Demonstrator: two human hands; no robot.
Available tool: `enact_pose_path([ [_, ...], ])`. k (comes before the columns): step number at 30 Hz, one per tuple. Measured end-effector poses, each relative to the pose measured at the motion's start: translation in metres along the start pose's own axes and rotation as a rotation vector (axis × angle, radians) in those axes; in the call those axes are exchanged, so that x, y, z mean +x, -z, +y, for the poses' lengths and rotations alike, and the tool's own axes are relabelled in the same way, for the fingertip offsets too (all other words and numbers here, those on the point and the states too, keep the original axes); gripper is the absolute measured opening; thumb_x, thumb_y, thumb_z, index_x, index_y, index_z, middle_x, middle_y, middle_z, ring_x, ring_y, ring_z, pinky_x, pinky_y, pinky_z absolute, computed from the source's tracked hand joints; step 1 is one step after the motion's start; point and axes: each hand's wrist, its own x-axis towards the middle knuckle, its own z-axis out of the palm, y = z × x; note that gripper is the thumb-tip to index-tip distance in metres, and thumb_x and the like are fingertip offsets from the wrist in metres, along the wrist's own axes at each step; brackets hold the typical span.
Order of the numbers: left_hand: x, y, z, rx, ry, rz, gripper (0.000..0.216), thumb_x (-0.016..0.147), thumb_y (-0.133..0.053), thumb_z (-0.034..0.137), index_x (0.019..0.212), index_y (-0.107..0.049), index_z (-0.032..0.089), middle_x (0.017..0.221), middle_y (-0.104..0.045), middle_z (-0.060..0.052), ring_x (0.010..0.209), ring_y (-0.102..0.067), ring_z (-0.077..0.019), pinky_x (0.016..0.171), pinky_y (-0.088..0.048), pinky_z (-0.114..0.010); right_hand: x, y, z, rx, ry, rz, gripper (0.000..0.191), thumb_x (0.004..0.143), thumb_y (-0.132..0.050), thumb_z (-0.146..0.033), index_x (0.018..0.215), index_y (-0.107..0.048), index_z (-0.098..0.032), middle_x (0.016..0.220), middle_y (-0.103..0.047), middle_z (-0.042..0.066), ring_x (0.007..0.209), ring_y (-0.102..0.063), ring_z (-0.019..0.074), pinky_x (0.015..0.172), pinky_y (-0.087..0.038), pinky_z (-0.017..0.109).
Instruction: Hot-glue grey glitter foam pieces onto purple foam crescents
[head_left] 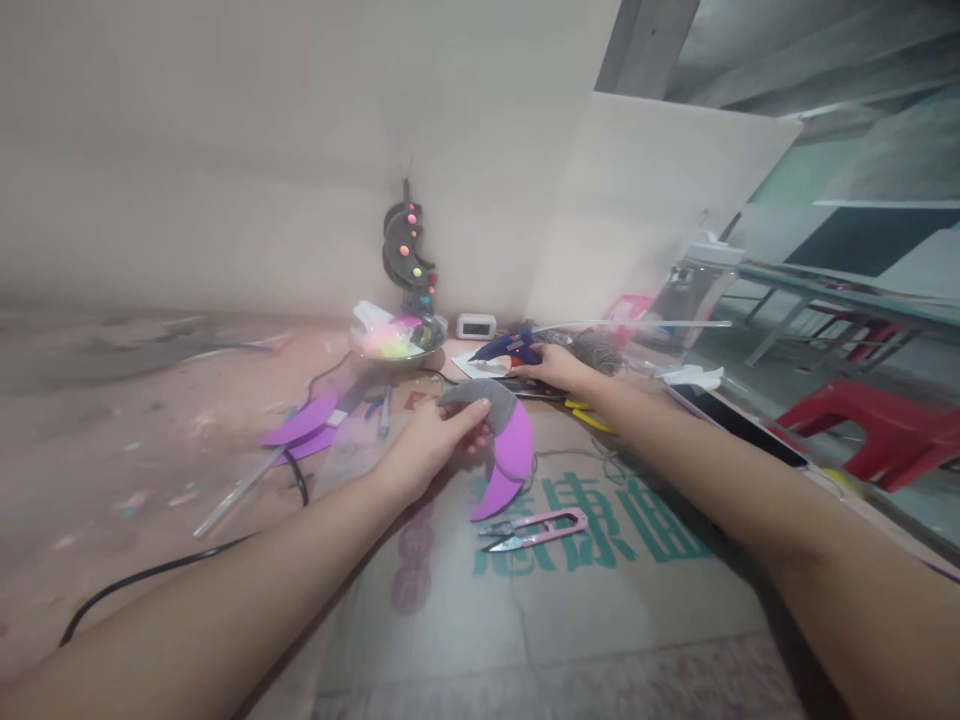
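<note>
My left hand pinches a crescent-shaped piece, part grey and part purple, above the cardboard. Farther back, my right hand is closed round a blue hot glue gun, whose nozzle points left over a white card. From the gun's rear a long clear glue stick sticks out to the right. Pink-handled thread snips lie just below the crescent. More purple crescent pieces rest on the left, beside another clear stick.
A bowl of colourful bits and a dark crescent ornament with coloured balls stand by the wall. Near them are a small white digital clock, twine and a clear bottle. A black cable crosses the left side.
</note>
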Motion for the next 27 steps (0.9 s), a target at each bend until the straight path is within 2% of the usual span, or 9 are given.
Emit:
enact_pose_path([
  [3,0.0,-0.001,0.002,0.042,0.008,0.009,0.031,0.074,-0.067,0.042,0.07,-0.061,0.012,0.061,-0.061,-0.002,0.053,-0.054,-0.009,0.05,-0.041,-0.018,0.007,-0.004,-0.001,-0.02,-0.039,0.035,0.04,0.072,-0.071,-0.037,0.102,-0.063,-0.012,0.069,-0.07,0.005,0.059,-0.062,0.0159,0.059,-0.046,0.025],
  [8,-0.001,-0.003,0.005,0.062,0.006,0.026,0.029,0.074,-0.067,0.039,0.068,-0.06,0.012,0.061,-0.062,-0.002,0.052,-0.055,-0.0088,0.049,-0.042,-0.018,0.009,0.009,-0.011,-0.019,0.0,0.101,0.029,0.073,-0.069,-0.033,0.095,-0.064,-0.014,0.088,-0.071,0.008,0.076,-0.063,0.0175,0.071,-0.047,0.026],
  [11,-0.001,-0.003,0.005,0.032,0.035,0.038,0.029,0.073,-0.068,0.038,0.067,-0.059,0.012,0.06,-0.06,-0.002,0.05,-0.054,-0.0083,0.048,-0.043,-0.018,-0.002,0.018,-0.02,0.027,0.006,0.088,0.024,0.076,-0.065,-0.035,0.085,-0.065,-0.013,0.082,-0.071,0.009,0.07,-0.063,0.0168,0.067,-0.048,0.027],
  [14,0.0,-0.002,0.004,0.001,0.047,0.043,0.029,0.073,-0.068,0.038,0.069,-0.059,0.011,0.06,-0.06,-0.001,0.049,-0.054,-0.0081,0.046,-0.043,-0.018,-0.023,0.024,-0.026,0.107,0.009,0.049,0.02,0.081,-0.058,-0.031,0.083,-0.065,-0.012,0.072,-0.07,0.008,0.065,-0.064,0.0159,0.066,-0.05,0.026],
  [16,0.0,-0.002,0.002,-0.013,0.033,0.044,0.028,0.074,-0.067,0.038,0.07,-0.059,0.011,0.06,-0.06,-0.002,0.049,-0.055,-0.0085,0.046,-0.044,-0.018,-0.043,0.028,-0.028,0.245,0.042,0.023,0.019,0.083,-0.054,-0.026,0.093,-0.064,-0.013,0.075,-0.07,0.007,0.07,-0.066,0.0155,0.07,-0.051,0.025],
  [19,0.0,-0.002,0.002,-0.01,0.001,0.042,0.025,0.075,-0.065,0.035,0.071,-0.06,0.011,0.061,-0.061,-0.002,0.049,-0.055,-0.0087,0.045,-0.044,-0.019,-0.077,0.031,-0.029,0.361,0.112,0.001,0.023,0.08,-0.059,-0.033,0.096,-0.065,-0.016,0.084,-0.071,0.006,0.075,-0.066,0.0159,0.072,-0.051,0.026],
  [21,0.0,-0.002,0.002,-0.007,-0.007,0.041,0.025,0.076,-0.064,0.034,0.071,-0.059,0.011,0.061,-0.061,-0.003,0.049,-0.055,-0.0088,0.046,-0.045,-0.019,-0.099,0.032,-0.03,0.334,0.131,0.015,0.025,0.08,-0.059,-0.038,0.093,-0.064,-0.017,0.081,-0.069,0.004,0.07,-0.064,0.015,0.07,-0.051,0.027],
  [24,0.0,-0.002,0.0,-0.006,-0.027,0.048,0.025,0.077,-0.064,0.035,0.072,-0.059,0.011,0.062,-0.06,-0.003,0.05,-0.056,-0.0093,0.046,-0.046,-0.02,-0.125,0.028,-0.028,0.175,0.112,0.008,0.027,0.083,-0.054,-0.043,0.083,-0.066,-0.019,0.069,-0.065,0.002,0.067,-0.062,0.0154,0.068,-0.049,0.027],
  [27,0.001,-0.001,-0.003,-0.013,-0.046,0.062,0.025,0.077,-0.064,0.036,0.073,-0.057,0.012,0.063,-0.059,-0.002,0.05,-0.056,-0.0101,0.046,-0.047,-0.021,-0.141,0.021,-0.022,0.166,0.132,0.005,0.03,0.085,-0.051,-0.047,0.084,-0.066,-0.021,0.081,-0.07,0.003,0.078,-0.065,0.0183,0.076,-0.051,0.03],
])
